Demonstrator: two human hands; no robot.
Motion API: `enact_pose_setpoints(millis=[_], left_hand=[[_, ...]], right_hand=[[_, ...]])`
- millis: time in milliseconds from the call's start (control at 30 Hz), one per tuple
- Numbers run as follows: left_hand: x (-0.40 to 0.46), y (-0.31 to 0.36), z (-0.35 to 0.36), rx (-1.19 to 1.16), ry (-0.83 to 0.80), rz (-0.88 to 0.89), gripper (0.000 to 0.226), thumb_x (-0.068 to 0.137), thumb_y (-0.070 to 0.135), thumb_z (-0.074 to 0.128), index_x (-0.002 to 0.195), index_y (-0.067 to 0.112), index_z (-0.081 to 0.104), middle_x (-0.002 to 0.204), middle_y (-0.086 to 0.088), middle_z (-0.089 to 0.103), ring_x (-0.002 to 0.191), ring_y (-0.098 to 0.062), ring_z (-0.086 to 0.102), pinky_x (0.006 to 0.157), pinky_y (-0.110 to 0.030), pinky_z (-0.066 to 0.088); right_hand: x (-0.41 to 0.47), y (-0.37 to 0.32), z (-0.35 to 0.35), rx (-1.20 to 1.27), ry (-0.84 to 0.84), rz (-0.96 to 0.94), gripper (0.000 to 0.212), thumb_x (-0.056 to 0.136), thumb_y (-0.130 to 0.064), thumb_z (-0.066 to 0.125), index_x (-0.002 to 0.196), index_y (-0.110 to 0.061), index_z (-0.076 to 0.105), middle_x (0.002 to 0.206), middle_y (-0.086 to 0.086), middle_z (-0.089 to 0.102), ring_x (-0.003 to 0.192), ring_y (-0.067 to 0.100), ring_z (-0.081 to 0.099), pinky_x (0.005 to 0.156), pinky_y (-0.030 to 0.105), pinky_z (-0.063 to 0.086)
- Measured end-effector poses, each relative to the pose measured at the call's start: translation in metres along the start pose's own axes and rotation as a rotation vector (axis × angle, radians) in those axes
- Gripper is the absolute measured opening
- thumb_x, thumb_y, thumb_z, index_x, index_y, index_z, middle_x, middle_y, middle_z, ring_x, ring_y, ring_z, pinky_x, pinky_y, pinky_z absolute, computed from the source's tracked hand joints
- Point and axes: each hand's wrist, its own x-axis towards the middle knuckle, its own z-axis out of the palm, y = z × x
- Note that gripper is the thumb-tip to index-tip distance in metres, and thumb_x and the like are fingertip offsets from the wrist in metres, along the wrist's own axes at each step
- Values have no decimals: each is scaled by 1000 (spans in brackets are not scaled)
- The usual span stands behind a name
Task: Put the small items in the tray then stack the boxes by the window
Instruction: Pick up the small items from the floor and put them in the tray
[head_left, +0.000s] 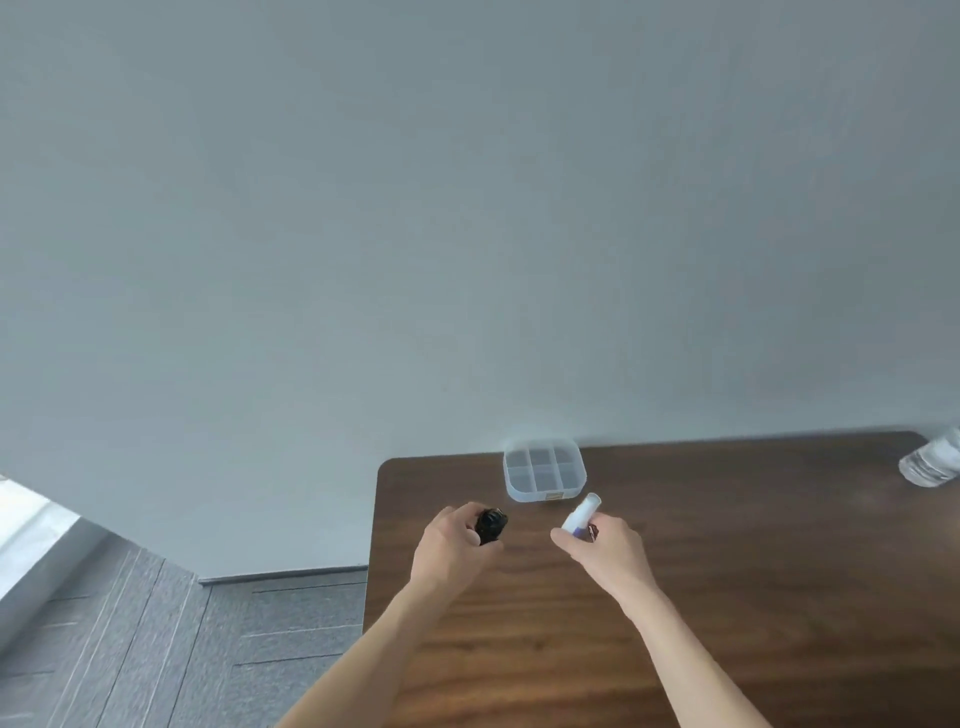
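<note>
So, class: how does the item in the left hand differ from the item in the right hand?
The black item in the left hand is dark and stubby; the white tube in the right hand is pale and long. The black item is mostly wrapped by fingers; the white tube juts out toward the tray. Both are held above the table.

Inside the left grip (453, 545), the black item (491, 526) is half covered and too blurred to identify. Far right of the right grip (605, 551), the frame edge crops a clear bottle (932, 460).
</note>
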Motion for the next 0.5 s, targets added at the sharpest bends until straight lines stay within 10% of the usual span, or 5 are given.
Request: enact_pose_setpoints(millis=[500], left_hand=[[195,28,77,-51,136,-160,30,79,40,66,102,34,48,80,4,69,84,-21,64,69,-38,56]], right_hand=[[232,5,28,-201,-41,-94,20,82,-36,50,66,-23,49,62,-7,57,69,17,61,53,28,41]])
